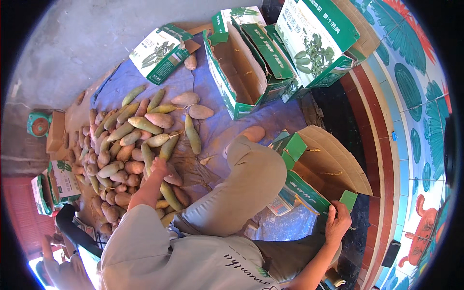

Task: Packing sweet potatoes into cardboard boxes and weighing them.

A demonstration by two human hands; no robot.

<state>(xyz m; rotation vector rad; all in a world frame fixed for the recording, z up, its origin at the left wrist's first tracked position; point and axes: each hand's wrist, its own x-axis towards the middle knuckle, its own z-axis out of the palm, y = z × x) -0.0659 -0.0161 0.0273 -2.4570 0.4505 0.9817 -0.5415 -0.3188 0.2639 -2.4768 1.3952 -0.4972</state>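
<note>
My left hand (159, 167) reaches into a big heap of long radishes, among green radishes. One green radish (168, 146) lies right at its fingers, another green radish (170, 196) just below the wrist side. The fingers are small and partly hidden, so their grip is unclear. At the right, my right hand (338, 221) is curled over the near corner of an open green cardboard box (305, 192), beside its raised green flap. Inside, the brown cardboard shows a few thin yellowish scraps.
Pinkish-brown tubers (134, 167) mix with the radishes on a blue sheet (220, 128). Open green-and-white boxes (237, 72) stand at the back; a smaller carton (161, 53) leans near the wall. My bent knee (256, 169) separates heap and box. Another person (65, 270) sits at lower left.
</note>
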